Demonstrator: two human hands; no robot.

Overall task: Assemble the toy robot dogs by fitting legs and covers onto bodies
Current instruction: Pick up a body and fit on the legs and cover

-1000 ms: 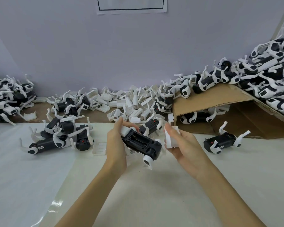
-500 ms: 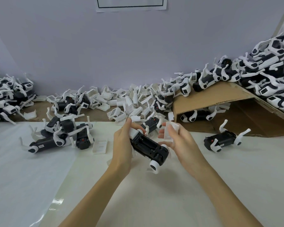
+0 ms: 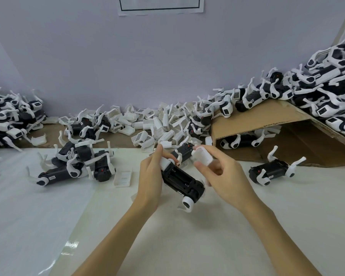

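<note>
My left hand (image 3: 150,179) grips a black toy dog body (image 3: 182,181) at its far end, belly up, with the open battery bay facing me and a white leg joint at its near end. My right hand (image 3: 223,176) pinches a white cover (image 3: 202,155) just above and to the right of the body, apart from it. A loose white cover (image 3: 123,176) lies flat on the table left of my left hand.
A heap of white covers (image 3: 163,126) lies along the back. Dogs with legs are piled at the left (image 3: 6,116), near left (image 3: 76,164) and on a cardboard ramp (image 3: 267,116) at right. One dog (image 3: 271,171) stands alone right of my hands.
My right hand has brought the white cover up and closer to the body's far end. The left hand and the body have shifted slightly right and nearer.
</note>
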